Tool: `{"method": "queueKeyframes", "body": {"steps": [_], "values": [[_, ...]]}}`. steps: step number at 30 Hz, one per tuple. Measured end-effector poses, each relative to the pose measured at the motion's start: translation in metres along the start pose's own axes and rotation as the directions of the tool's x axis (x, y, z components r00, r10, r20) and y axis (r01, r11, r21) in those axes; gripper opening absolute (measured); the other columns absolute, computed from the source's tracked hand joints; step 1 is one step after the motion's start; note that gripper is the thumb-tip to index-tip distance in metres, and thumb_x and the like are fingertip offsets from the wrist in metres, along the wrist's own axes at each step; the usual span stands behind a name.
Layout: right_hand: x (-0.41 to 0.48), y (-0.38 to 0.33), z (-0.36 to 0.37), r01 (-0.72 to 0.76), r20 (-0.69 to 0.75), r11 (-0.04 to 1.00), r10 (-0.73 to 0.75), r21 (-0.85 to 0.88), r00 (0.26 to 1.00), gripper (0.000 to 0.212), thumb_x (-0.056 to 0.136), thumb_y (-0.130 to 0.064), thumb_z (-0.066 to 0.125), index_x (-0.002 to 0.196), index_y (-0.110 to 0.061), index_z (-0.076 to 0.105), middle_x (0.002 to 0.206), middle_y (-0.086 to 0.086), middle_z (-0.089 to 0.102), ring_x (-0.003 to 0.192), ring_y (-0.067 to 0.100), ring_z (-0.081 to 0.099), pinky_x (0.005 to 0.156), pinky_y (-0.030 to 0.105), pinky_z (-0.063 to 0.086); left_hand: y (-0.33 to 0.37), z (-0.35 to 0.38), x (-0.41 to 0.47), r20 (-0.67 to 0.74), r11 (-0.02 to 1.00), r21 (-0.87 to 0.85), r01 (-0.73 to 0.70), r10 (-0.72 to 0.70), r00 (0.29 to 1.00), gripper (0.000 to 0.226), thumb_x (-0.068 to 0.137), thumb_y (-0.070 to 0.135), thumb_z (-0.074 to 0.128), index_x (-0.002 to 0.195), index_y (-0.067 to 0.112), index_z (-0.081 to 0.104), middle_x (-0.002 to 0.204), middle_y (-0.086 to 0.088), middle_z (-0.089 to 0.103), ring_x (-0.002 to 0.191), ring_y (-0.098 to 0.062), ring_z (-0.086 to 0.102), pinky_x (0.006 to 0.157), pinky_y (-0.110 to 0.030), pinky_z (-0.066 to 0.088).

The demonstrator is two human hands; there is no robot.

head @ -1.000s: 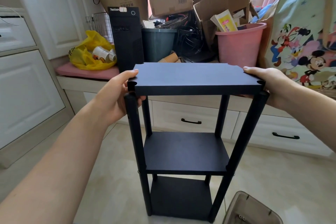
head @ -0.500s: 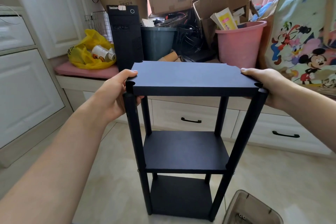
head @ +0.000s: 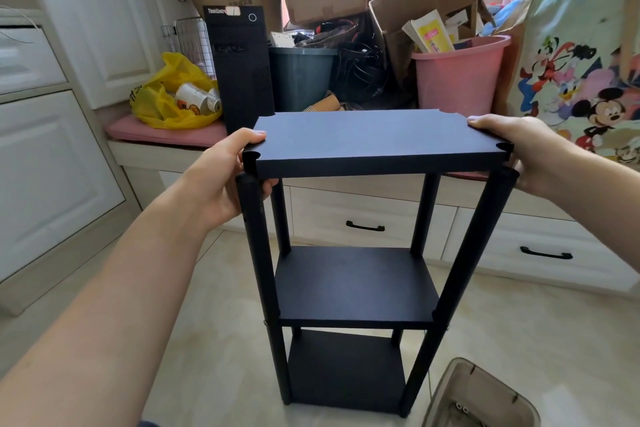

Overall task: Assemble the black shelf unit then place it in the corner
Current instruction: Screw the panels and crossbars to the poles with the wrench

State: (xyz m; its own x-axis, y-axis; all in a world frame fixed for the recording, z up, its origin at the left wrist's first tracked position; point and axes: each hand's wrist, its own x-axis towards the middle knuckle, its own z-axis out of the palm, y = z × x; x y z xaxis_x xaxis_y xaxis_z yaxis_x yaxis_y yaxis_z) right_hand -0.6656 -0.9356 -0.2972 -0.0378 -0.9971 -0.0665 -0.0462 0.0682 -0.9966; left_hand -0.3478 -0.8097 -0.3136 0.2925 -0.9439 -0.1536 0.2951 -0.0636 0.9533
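Head view: our left hand pinches the top board, thumb above, fingers under; our right hand grips the other end. The shelf unit stands on the floor — next, we judge, the board's corners need pressing down onto the posts.

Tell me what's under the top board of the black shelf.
Four black posts stand below the top board, then a middle board and a bottom board, partly hidden by the middle one.
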Motion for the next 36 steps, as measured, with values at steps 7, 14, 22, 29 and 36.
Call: {"method": "queueKeyframes", "body": {"steps": [7,14,22,29,36], "values": [[0.002,-0.002,-0.001,0.013,0.019,1.0,-0.013,0.007,1.0,0.04,0.087,-0.034,0.073,0.121,-0.016,0.063,0.095,-0.002,0.061,0.079,0.01,0.059,0.057,0.024,0.049,-0.001,-0.002,0.001,0.027,1.0,-0.024,0.015,-0.014,1.0,0.034,0.095,0.034,0.064,0.114,0.006,0.059,0.059,-0.003,0.067,0.049,-0.013,0.061,0.046,-0.022,0.052],[0.005,0.006,0.0,-0.005,0.03,0.998,0.007,-0.061,1.0,0.031,0.088,-0.034,0.073,0.107,-0.011,0.064,0.096,0.001,0.064,0.075,0.011,0.062,0.044,0.02,0.053,-0.003,-0.005,0.006,-0.001,0.999,-0.026,0.031,-0.031,1.0,0.037,0.095,0.036,0.064,0.116,0.007,0.058,0.059,-0.003,0.069,0.048,-0.012,0.063,0.045,-0.021,0.051],[0.01,0.02,-0.002,-0.062,0.095,0.997,0.067,-0.05,0.993,0.024,0.091,-0.029,0.071,0.091,-0.006,0.065,0.058,-0.004,0.07,0.046,0.006,0.064,0.041,0.019,0.05,-0.013,-0.009,0.01,-0.028,0.999,0.038,0.012,-0.011,1.0,0.031,0.095,0.032,0.065,0.115,0.008,0.058,0.077,-0.007,0.07,0.052,-0.014,0.066,0.047,-0.025,0.054],[0.011,0.034,-0.007,-0.096,0.178,0.995,0.095,-0.001,0.979,0.016,0.089,-0.025,0.072,0.093,-0.009,0.072,0.073,-0.002,0.075,0.056,0.01,0.069,0.051,0.025,0.058,-0.021,-0.015,0.012,0.023,0.997,0.02,0.079,-0.079,0.997,0.028,0.093,0.029,0.065,0.111,0.007,0.063,0.07,-0.005,0.07,0.052,-0.016,0.065,0.048,-0.024,0.054],[0.01,0.044,-0.006,-0.17,0.194,0.985,0.159,0.04,0.968,0.021,0.091,-0.026,0.067,0.107,-0.012,0.072,0.094,0.0,0.073,0.078,0.015,0.066,0.075,0.027,0.054,-0.029,-0.018,0.014,0.028,0.991,0.037,0.125,-0.127,0.992,0.02,0.092,0.027,0.064,0.101,0.009,0.063,0.069,-0.004,0.067,0.051,-0.015,0.063,0.048,-0.025,0.054]]}}
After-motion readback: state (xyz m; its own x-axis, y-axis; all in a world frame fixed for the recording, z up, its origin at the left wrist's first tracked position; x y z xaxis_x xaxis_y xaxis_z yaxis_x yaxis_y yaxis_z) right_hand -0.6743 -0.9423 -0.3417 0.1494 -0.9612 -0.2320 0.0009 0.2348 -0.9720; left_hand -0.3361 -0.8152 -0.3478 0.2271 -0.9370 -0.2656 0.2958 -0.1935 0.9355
